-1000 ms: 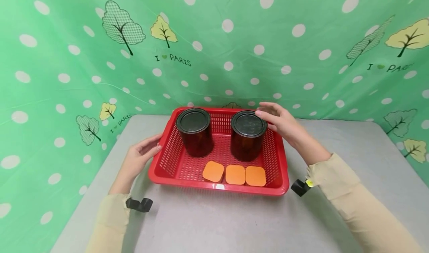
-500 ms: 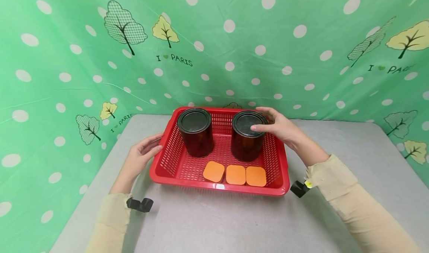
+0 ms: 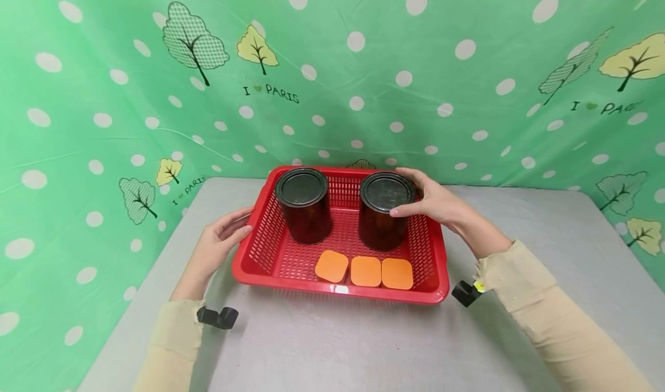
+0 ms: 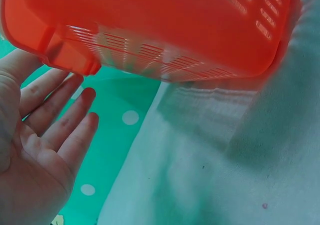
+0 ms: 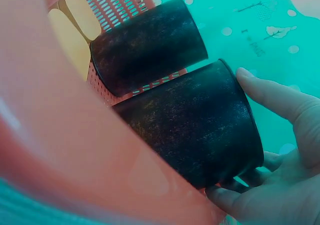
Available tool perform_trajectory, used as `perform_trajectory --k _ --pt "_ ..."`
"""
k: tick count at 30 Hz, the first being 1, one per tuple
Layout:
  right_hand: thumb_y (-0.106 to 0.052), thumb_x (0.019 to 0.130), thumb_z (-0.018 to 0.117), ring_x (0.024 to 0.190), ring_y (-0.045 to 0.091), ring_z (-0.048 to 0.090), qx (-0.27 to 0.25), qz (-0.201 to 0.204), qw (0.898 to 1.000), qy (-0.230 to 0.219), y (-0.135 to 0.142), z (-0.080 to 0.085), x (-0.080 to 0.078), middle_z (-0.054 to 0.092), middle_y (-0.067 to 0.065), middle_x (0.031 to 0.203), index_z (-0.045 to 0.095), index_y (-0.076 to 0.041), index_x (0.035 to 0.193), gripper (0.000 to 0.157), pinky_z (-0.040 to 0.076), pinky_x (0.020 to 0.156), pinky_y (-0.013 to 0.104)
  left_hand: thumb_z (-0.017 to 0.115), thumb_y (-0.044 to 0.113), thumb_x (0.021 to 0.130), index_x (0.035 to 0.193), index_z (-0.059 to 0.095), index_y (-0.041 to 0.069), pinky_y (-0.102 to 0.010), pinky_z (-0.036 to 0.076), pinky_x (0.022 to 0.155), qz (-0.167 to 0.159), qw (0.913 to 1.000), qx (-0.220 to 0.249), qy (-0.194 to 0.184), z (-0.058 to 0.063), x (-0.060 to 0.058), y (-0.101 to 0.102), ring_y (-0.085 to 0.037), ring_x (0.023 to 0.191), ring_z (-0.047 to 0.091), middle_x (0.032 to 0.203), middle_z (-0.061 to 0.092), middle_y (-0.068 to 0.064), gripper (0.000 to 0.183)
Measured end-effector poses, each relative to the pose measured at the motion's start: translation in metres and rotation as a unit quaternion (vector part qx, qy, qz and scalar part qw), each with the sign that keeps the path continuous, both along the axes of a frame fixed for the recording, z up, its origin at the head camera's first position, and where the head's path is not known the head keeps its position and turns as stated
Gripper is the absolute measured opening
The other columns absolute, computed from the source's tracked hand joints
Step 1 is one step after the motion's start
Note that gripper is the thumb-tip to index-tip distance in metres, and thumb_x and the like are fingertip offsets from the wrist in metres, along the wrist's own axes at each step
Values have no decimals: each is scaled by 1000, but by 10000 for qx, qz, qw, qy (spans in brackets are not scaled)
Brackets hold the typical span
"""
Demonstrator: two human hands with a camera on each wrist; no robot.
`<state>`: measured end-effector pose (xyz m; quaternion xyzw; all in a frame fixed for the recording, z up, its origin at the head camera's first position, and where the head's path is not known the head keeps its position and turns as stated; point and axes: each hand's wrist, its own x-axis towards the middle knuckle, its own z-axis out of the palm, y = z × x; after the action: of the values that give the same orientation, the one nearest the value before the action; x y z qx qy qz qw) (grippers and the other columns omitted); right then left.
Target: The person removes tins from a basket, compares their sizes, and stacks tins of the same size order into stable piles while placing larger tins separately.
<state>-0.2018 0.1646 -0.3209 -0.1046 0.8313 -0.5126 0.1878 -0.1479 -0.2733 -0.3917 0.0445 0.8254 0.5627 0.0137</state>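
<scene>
A red plastic basket (image 3: 340, 288) with slotted walls holds two dark canisters. My right hand (image 3: 433, 198) grips the right-hand canister (image 3: 381, 227) near its top, thumb at the front edge of the black top, other fingers behind it. In the right wrist view the thumb and fingers (image 5: 272, 95) lie on opposite sides of this canister (image 5: 195, 130). The left-hand canister (image 3: 306, 216) stands apart from it. At the basket's left rim is my left hand (image 3: 213, 245), touching it with fairly straight fingers, which spread below the rim in the left wrist view (image 4: 45, 135).
Three orange rounded-square blocks (image 3: 366, 271) sit in a row along the basket's front wall. The basket rests on a grey-white tabletop (image 3: 312, 346). Behind and to the left hangs a green dotted cloth (image 3: 332, 63) with printed trees.
My right hand has come down onto the right-hand canister. Its thumb has moved from above the far right edge, across the top, to the front edge. The left hand stays at the rim.
</scene>
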Motion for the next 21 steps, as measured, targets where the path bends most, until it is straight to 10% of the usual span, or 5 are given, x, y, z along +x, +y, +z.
perform_trajectory --k 21 --pt "-13 81 81 144 34 35 32 364 9955 876 8 -2 1 36 16 156 27 -7 155 92 35 115 52 62 29 99 147 48 9 -7 47 94 26 10000 -66 45 -2 0 1 12 117 55 149 51 -16 54"
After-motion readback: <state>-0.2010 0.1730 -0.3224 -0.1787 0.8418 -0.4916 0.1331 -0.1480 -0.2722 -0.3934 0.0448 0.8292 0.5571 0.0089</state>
